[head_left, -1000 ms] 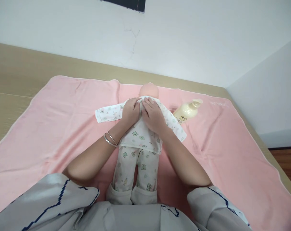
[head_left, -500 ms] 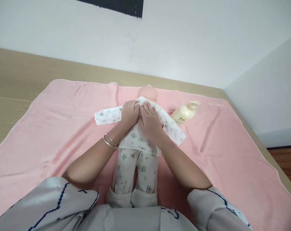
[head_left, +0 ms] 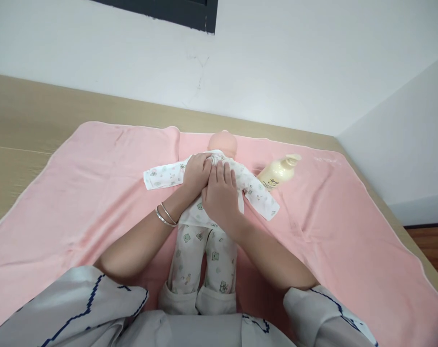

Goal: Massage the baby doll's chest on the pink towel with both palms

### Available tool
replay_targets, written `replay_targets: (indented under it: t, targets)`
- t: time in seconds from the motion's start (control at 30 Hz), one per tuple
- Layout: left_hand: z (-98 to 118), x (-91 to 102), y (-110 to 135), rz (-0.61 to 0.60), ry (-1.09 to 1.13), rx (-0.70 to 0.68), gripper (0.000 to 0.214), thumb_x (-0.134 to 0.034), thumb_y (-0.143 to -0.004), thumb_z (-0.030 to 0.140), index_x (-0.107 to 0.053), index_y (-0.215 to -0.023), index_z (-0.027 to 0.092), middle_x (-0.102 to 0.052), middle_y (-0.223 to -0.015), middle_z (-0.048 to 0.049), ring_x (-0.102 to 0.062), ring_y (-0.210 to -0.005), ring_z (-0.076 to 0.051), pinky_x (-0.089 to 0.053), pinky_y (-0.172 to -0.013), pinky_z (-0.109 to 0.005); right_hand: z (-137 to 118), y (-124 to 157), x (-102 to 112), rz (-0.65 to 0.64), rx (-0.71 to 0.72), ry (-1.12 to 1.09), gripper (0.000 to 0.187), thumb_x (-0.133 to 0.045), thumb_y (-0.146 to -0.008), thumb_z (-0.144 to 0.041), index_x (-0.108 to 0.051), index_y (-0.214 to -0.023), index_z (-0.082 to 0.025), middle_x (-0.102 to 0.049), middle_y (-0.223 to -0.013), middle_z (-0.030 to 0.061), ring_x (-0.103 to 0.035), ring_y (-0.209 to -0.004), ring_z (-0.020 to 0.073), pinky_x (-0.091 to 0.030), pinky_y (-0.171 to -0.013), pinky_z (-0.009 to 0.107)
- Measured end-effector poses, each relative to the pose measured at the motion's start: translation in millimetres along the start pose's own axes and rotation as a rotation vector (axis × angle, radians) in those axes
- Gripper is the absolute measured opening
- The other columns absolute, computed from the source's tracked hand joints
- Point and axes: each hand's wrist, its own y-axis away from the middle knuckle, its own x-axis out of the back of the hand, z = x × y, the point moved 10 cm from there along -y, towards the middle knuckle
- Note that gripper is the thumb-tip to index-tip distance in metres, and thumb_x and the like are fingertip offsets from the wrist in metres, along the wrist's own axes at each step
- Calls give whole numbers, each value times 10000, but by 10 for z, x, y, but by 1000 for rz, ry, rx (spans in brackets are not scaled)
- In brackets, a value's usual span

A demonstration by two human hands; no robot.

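A baby doll (head_left: 222, 143) lies stretched out on a pink blanket, its head away from me and its face not showing. It wears a white printed top (head_left: 161, 176) and matching printed trousers (head_left: 215, 255); both sleeves spread to the sides. My left hand (head_left: 197, 174) rests on the upper left of the top, fingers stretched toward the neck. Flat on the middle of the top lies my right hand (head_left: 222, 195), fingers extended, its thumb side touching or overlapping my left hand. Neither hand grips anything that I can see.
The pink blanket (head_left: 331, 207) covers much of a wooden surface (head_left: 60, 101), with a white wall behind. A cream pump bottle (head_left: 279, 172) lies tilted on the blanket, just beyond the doll's right-hand sleeve in view.
My right hand has slid down the top toward me and slightly left, uncovering more cloth near the neck. My left hand stays nearly in place.
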Motion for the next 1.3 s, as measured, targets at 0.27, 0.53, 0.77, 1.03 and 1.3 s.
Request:
replay_targets:
  t: [0.27, 0.53, 0.77, 1.03, 1.3]
  targets:
    - [276, -73, 130, -49, -232, -74, 373, -333, -1012, 181, -681, -1143, 147, -732, -1232, -200, -648, -1213, -339, -475, -1153, -528, 636, -389, -10, -45, -170, -124, 656, -301, -1070, -282, -343, -1666, -11, -296, -1772, 212, -246, -1676, 347, -216, -1360, 587]
    - [385, -166, 266, -111, -242, -119, 451, -354, -1002, 152, -649, -1333, 69, -646, -1476, -226, -530, -1467, -339, -390, -1269, -533, 700, -393, 22, -14, -104, -46, 709, -345, -1085, -383, -367, -1604, 100, -391, -1684, 338, -374, -1610, 422, -300, -1313, 602]
    - [76, -130, -19, -147, -182, -47, 285, -371, -992, 223, -656, -1005, 217, -744, -1182, -145, -639, -1196, -312, -478, -1161, -537, 242, -81, 110, -10, -38, 121, 614, -375, -1061, -246, -463, -1549, 114, -520, -1596, 342, -496, -1532, 433, -374, -1289, 565]
    - [404, -92, 181, -147, -298, -208, 312, -364, -1010, 165, -676, -994, 176, -714, -1096, -178, -633, -1159, -337, -463, -1172, -534, 660, -422, 84, -106, -108, -78, 546, -299, -1088, -276, -619, -1430, 5, -576, -1582, 255, -494, -1533, 348, -365, -1302, 482]
    - [436, -106, 188, -224, -372, -256, 327, -382, -993, 126, -677, -861, 181, -714, -961, -149, -656, -990, -307, -555, -1003, -495, 635, -373, 74, -82, -83, 36, 573, -344, -1090, -319, -535, -1480, 54, -569, -1567, 306, -531, -1475, 403, -396, -1241, 536]
